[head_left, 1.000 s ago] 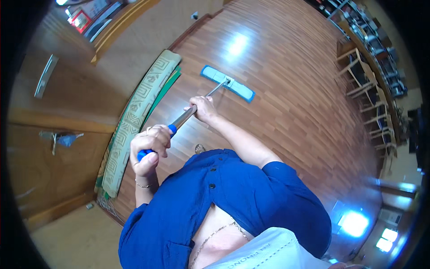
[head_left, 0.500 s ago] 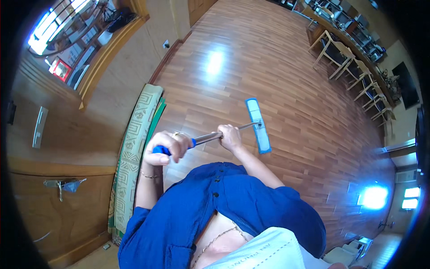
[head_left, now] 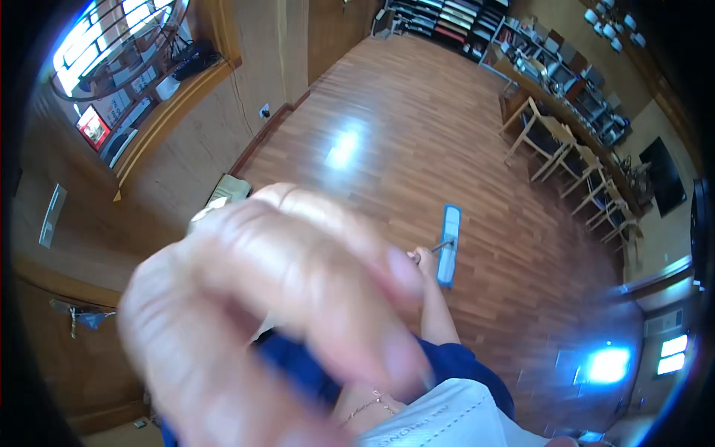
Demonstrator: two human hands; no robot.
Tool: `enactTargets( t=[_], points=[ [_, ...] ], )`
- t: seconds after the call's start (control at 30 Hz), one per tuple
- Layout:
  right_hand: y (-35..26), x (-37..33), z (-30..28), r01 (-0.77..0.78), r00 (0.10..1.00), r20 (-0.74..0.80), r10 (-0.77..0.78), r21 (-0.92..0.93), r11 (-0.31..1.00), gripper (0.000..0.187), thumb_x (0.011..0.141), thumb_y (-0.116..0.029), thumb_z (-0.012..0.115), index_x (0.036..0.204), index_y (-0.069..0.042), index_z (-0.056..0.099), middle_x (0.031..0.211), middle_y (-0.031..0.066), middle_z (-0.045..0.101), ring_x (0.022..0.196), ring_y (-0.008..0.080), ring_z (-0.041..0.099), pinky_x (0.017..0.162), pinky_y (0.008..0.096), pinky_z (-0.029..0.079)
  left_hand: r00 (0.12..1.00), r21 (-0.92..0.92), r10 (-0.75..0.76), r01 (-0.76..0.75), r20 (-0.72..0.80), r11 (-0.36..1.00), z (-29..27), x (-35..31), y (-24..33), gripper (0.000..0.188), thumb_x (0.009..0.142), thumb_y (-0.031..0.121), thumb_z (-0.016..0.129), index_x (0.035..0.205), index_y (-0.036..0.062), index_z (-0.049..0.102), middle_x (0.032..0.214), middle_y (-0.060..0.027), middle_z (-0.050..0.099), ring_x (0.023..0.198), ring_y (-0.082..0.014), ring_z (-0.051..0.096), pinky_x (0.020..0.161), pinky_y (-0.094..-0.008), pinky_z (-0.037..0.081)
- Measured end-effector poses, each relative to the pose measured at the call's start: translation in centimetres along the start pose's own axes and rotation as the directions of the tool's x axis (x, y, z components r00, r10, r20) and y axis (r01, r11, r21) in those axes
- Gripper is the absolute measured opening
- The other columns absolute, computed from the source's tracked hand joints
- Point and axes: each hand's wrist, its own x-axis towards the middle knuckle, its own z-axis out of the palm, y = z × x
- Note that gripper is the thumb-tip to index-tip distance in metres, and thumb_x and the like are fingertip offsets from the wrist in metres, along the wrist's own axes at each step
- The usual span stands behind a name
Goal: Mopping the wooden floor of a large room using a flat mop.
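Observation:
My left hand (head_left: 283, 268) is raised very close to the view, large and blurred. Its fingers are loosely curled and apart, and I see nothing held in them. Further off, my right hand (head_left: 424, 261) grips the metal handle of a flat mop (head_left: 451, 220). The mop's long pale-blue head with a brighter blue edge rests on the wood floor (head_left: 372, 201), just beyond that hand. My raised left hand hides the upper part of the handle.
A rolled patterned rug (head_left: 234, 188) lies along the left wall, mostly hidden. On the right, several wooden chairs (head_left: 538, 138) line a long cluttered counter (head_left: 521, 78). Shelves (head_left: 447, 22) stand at the far end. A wooden cabinet (head_left: 74, 372) is at the left.
My left hand has let go of the mop's blue grip and come up close to the view. My right hand still holds the handle; the mop head now appears lower and more upright.

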Motion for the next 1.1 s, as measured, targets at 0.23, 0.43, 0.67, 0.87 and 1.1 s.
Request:
enactTargets(
  t=[0.23, 0.43, 0.67, 0.87, 1.1],
  points=[
    [-1.9, 7.6, -2.5, 0.039, 0.98, 0.198, 0.021, -0.293, 0.955, 0.017, 0.077, -0.025, 0.06, 0.069, -0.01, 0.063, 0.077, 0.0162, 0.066, 0.074, 0.0377, 0.062, 0.067, 0.0471, 0.047, 0.984, 0.132, 0.147, -0.134, -0.1, 0.982, 5.3, 3.0, -5.2, 0.034, 0.086, 0.04, 0.069, 0.113, 0.0215, 0.062, 0.114, -0.006, 0.057, 0.116, -0.0274, 0.048, 0.099, -0.0442, 0.04],
    [-6.6, 6.8, -0.9, 0.072, 0.963, 0.267, -0.018, -0.193, 0.979, 0.006, 0.072, -0.016, 0.06, 0.07, -0.012, 0.064, 0.077, 0.0177, 0.065, 0.076, 0.0385, 0.062, 0.06, 0.05, 0.047, 0.963, 0.153, 0.225, -0.202, -0.148, 0.967, 4.1, 2.6, -6.2, 0.032, 0.086, 0.04, 0.067, 0.111, 0.0207, 0.062, 0.111, -0.0049, 0.057, 0.112, -0.0259, 0.049, 0.096, -0.0438, 0.04],
    [-7.7, 8.4, -2.6, -0.012, 0.993, 0.116, 0.025, -0.113, 0.994, 0.024, 0.079, -0.028, 0.07, 0.069, -0.01, 0.057, 0.071, 0.0161, 0.062, 0.078, 0.038, 0.06, 0.066, 0.0501, 0.048, 0.939, 0.058, 0.299, -0.293, -0.17, 0.954, 2.2, 1.3, -7.2, 0.029, 0.087, 0.04, 0.065, 0.108, 0.0199, 0.062, 0.106, -0.0036, 0.057, 0.107, -0.024, 0.05, 0.093, -0.0432, 0.04],
    [-5.6, 10.8, -6.2, -0.096, 0.995, 0.033, 0.097, -0.041, 0.995, 0.034, 0.081, -0.031, 0.071, 0.066, -0.006, 0.055, 0.069, 0.0171, 0.061, 0.073, 0.039, 0.058, 0.063, 0.0472, 0.045, 0.918, -0.047, 0.343, -0.358, -0.201, 0.932, 1.7, 4.6, -11.8, 0.028, 0.088, 0.041, 0.064, 0.106, 0.0192, 0.062, 0.103, -0.0025, 0.057, 0.102, -0.0225, 0.051, 0.09, -0.0428, 0.04],
    [-2.8, 12.8, -5.9, -0.2, 0.975, -0.095, 0.203, 0.038, 0.979, 0.033, 0.081, -0.026, 0.071, 0.066, -0.003, 0.052, 0.065, 0.0179, 0.057, 0.062, 0.0343, 0.057, 0.058, 0.0417, 0.044, 0.869, -0.1, 0.403, -0.446, -0.288, 0.889, -8.4, 11.1, -18.3, 0.027, 0.089, 0.041, 0.062, 0.104, 0.0183, 0.062, 0.099, -0.0012, 0.057, 0.097, -0.0206, 0.052, 0.087, -0.0422, 0.04]
  ],
)
